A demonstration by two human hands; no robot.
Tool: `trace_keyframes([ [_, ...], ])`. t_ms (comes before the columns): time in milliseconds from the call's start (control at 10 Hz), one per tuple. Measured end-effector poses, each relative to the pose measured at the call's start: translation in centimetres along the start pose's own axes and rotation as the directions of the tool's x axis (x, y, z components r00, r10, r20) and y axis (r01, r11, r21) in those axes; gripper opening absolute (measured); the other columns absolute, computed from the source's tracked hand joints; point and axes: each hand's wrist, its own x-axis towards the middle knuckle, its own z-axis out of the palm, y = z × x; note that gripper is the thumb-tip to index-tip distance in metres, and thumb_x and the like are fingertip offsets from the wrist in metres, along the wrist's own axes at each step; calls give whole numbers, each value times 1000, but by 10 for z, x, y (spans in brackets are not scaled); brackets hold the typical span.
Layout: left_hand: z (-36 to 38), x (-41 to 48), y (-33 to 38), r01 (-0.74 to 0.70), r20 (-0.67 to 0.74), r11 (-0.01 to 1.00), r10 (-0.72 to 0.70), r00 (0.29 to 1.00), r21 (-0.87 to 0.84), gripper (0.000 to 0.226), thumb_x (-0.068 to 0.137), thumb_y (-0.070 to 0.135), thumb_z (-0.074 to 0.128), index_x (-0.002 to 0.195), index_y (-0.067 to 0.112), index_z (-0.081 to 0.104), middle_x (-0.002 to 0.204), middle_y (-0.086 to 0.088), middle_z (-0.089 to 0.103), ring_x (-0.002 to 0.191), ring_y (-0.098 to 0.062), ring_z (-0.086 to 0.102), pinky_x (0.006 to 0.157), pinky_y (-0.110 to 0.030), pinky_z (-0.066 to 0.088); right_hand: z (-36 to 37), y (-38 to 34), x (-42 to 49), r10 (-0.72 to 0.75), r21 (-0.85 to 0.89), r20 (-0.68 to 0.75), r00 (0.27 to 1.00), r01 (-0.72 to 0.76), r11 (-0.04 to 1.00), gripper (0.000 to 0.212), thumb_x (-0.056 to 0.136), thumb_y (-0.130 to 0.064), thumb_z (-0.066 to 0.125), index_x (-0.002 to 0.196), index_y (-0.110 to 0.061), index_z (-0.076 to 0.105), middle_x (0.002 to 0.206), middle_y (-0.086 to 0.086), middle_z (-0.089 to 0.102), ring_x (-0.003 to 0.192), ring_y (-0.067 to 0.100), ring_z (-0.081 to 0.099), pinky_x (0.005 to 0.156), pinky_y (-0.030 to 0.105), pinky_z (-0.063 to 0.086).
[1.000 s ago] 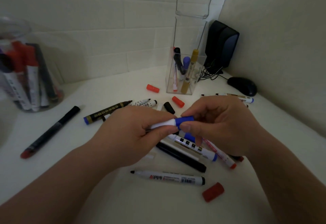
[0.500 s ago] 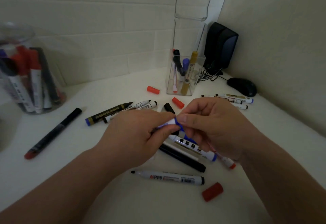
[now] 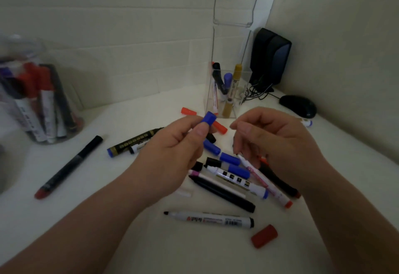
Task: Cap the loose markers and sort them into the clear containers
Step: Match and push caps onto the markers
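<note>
My left hand (image 3: 172, 157) grips a white marker whose blue cap (image 3: 209, 119) sticks up past my thumb; its barrel is mostly hidden in my fist. Just to the right, my right hand (image 3: 274, 142) hovers with loosely curled fingers, holding nothing. Under both hands lies a pile of markers (image 3: 237, 180) with two loose blue caps (image 3: 211, 147). An uncapped black-tipped marker (image 3: 209, 219) lies nearest me, a red cap (image 3: 264, 236) beside it. A square clear container (image 3: 209, 105) at the back and a round clear jar (image 3: 19, 45) at far left both hold markers.
Two more red caps (image 3: 189, 111) lie near the square container. A long black pen (image 3: 69, 168) and a black-gold marker (image 3: 133, 144) lie at left. A black speaker (image 3: 269, 56), cables and a mouse (image 3: 298, 105) fill the back right corner. Walls close both sides.
My right hand has let go of the blue cap and drawn away to the right. My left hand has tilted the capped marker upward, toward the square container.
</note>
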Motion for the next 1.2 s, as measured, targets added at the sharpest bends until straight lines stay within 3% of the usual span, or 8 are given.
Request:
trace_keyframes([
  [200, 2, -6, 11, 340, 317, 857, -223, 922, -386, 27, 101, 37, 43, 100, 16, 60, 61, 2, 25, 47, -10, 15, 43, -19, 15, 17, 3, -2, -85, 66, 21, 996, 83, 994, 27, 86, -27, 54, 109, -19, 68, 69, 11, 66, 50, 18, 52, 43, 25, 44],
  [300, -1, -5, 7, 554, 544, 682, -265, 796, -477, 28, 101, 41, 43, 107, 16, 54, 61, 2, 28, 45, -7, 17, 40, -18, 15, 21, 0, -2, -83, 98, 10, 997, 82, 992, 24, 96, -13, 50, 112, -16, 68, 57, -1, 58, 45, 4, 47, 44, 14, 38],
  [500, 2, -4, -2, 663, 615, 525, -297, 730, -533, 41, 103, 40, 40, 115, 5, 59, 72, -5, 50, 49, -10, 37, 42, -20, 33, 21, 6, 3, 65, 103, 8, 998, -66, 992, 22, 99, -12, 52, 104, -14, 73, 50, -8, 50, 42, 8, 37, 44, 23, 35],
  [600, 4, -4, -3, 624, 578, 542, -281, 766, -563, 33, 101, 28, 45, 113, 2, 61, 79, -7, 54, 56, -12, 42, 49, -22, 38, 17, 7, 4, 148, 199, 62, 987, -158, 967, 23, 100, -12, 51, 100, -14, 74, 55, 3, 49, 46, 13, 36, 41, 22, 31],
  [800, 9, -5, 5, 585, 484, 661, -361, 797, -470, 30, 101, 37, 44, 85, 16, 57, 62, 5, 29, 47, -5, 17, 40, -17, 15, 18, 10, 4, 134, 228, 157, 978, -168, 959, 20, 99, -10, 52, 101, -9, 71, 64, 18, 50, 44, 14, 30, 41, 22, 26],
  [1000, 13, -12, 10, 408, 325, 848, -302, 896, -339, 34, 93, 43, 50, 68, 20, 50, 58, 2, 26, 46, -9, 14, 43, -14, 15, 21, 8, 2, 78, 380, 243, 967, -169, 909, 22, 102, -9, 48, 105, 9, 60, 53, 5, 33, 42, 11, 23, 42, 19, 23],
  [1100, 12, -11, 1, 374, 318, 897, -292, 902, -237, 34, 84, 48, 56, 71, 16, 56, 54, -1, 27, 43, -11, 16, 43, -15, 17, 22, 3, 0, 130, 297, 206, 970, -188, 936, 19, 102, -12, 51, 95, 4, 58, 50, -2, 41, 38, 6, 32, 39, 18, 28],
  [1200, 10, -16, -8, 106, 189, 976, -142, 972, 189, 32, 81, 53, 57, 82, 24, 70, 47, 5, 43, 39, -8, 35, 38, -20, 27, 22, -2, -6, 40, -309, 119, 992, -1, 951, 21, 96, -35, 63, 82, -21, 57, 62, -10, 53, 50, 2, 47, 49, 19, 39],
])
